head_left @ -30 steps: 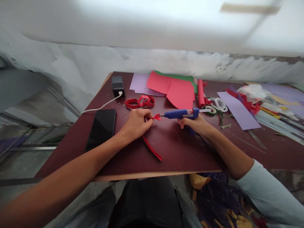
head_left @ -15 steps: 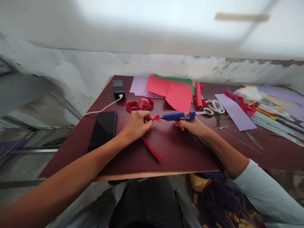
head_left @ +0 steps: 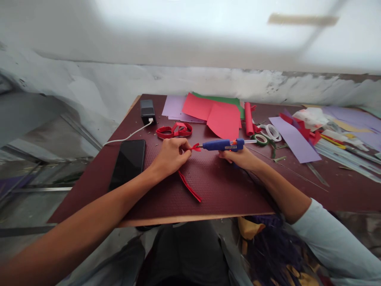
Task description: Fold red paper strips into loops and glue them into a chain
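My left hand (head_left: 174, 155) pinches a small red paper piece (head_left: 195, 147), whose forked end sticks out to the right of the fingertips. In my right hand (head_left: 238, 157) is a blue glue gun (head_left: 218, 145), pointing left, its metal nozzle at the red piece's forked end. A clear glue stick (head_left: 250, 141) juts from the gun's back. Below my left hand a folded red strip (head_left: 190, 187) lies on the dark red table (head_left: 232, 194). Looped red paper bands (head_left: 178, 130) rest just behind my left hand.
A black phone (head_left: 128, 163) and a power bank (head_left: 147, 110) with a white cable lie left. Red sheets (head_left: 224, 119), a red roll (head_left: 248, 119) and tape rolls (head_left: 261, 139) are behind. Purple paper (head_left: 294, 139) and white strips (head_left: 348, 161) lie right.
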Action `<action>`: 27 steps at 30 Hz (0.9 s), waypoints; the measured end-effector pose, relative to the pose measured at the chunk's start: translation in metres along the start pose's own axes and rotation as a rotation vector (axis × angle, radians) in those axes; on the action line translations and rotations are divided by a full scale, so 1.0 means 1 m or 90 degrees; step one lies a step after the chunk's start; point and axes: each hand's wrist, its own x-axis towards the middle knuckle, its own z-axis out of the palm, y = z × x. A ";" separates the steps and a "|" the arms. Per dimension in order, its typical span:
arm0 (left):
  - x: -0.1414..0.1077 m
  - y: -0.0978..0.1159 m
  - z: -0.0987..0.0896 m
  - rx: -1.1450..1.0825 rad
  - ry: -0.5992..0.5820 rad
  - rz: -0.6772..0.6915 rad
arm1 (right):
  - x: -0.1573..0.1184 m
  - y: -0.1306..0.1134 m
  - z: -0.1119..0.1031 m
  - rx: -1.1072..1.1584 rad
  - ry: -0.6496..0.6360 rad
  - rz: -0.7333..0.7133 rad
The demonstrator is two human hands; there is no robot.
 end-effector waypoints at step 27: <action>0.001 -0.001 0.000 0.002 0.003 -0.004 | -0.003 -0.005 0.002 -0.014 0.011 0.015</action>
